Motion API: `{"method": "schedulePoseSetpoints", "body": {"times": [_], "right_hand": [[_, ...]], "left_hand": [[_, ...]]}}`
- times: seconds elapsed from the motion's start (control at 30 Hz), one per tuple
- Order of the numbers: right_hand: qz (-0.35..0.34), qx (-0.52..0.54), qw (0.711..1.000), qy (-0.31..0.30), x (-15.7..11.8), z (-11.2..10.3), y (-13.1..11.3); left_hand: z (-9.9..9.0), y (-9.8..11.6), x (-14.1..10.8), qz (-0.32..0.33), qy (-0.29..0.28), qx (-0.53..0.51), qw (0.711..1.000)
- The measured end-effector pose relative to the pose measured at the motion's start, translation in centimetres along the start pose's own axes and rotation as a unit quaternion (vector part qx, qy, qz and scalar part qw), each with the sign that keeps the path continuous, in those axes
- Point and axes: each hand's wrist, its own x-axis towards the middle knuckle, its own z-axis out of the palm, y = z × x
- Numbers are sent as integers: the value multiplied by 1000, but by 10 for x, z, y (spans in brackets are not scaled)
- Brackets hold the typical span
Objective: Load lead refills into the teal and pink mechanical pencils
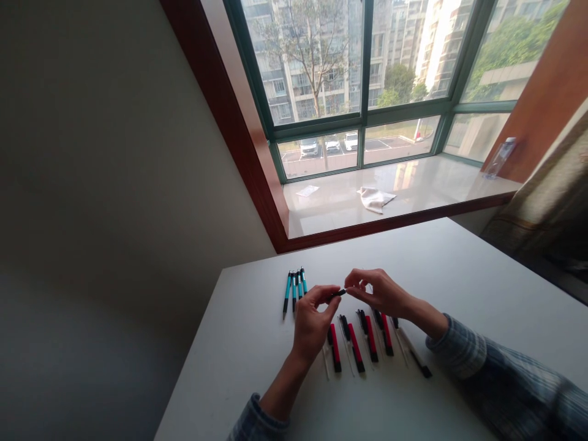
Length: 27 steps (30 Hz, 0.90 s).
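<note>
My left hand (311,321) pinches a short black pen part (339,293) between thumb and fingertips, over the table. At the part's right end, the thumb and index finger of my right hand (381,291) are closed together; what they hold, if anything, is too small to make out. Below my hands lies a row of pens in pieces: red barrels with black ends (355,348), black pieces (362,320) and thin pale refills (348,346). Several turquoise pens with black grips (294,286) lie side by side left of my hands.
The white table (248,306) meets a wall (138,153) and a window ledge with a dark red wooden edge (340,236). A crumpled white cloth (375,199), a flat pale sheet (307,191) and a clear bottle (500,158) are on the ledge. A curtain (546,177) hangs at right.
</note>
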Motion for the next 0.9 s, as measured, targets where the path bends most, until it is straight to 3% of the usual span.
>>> {"method": "schedulePoseSetpoints", "body": {"times": [0.4, 0.63, 0.7, 0.77, 0.83, 0.9], "right_hand": [[11, -30, 999, -31, -2, -1, -1], [90, 109, 990, -1, 0, 14, -3], [86, 149, 985, 11, 2, 12, -2], [73, 155, 985, 29, 3, 2, 2], [61, 113, 990, 57, 4, -15, 10], [63, 34, 995, 76, 3, -35, 23]], "left_hand": [[0, -2, 1, -3, -17, -3, 1000], [5, 15, 13, -27, 7, -87, 996], [12, 19, 21, -62, 29, -165, 984], [17, 18, 29, -112, 46, -276, 954], [19, 16, 36, -155, 71, -365, 915], [16, 13, 40, -171, 99, -401, 895]]}}
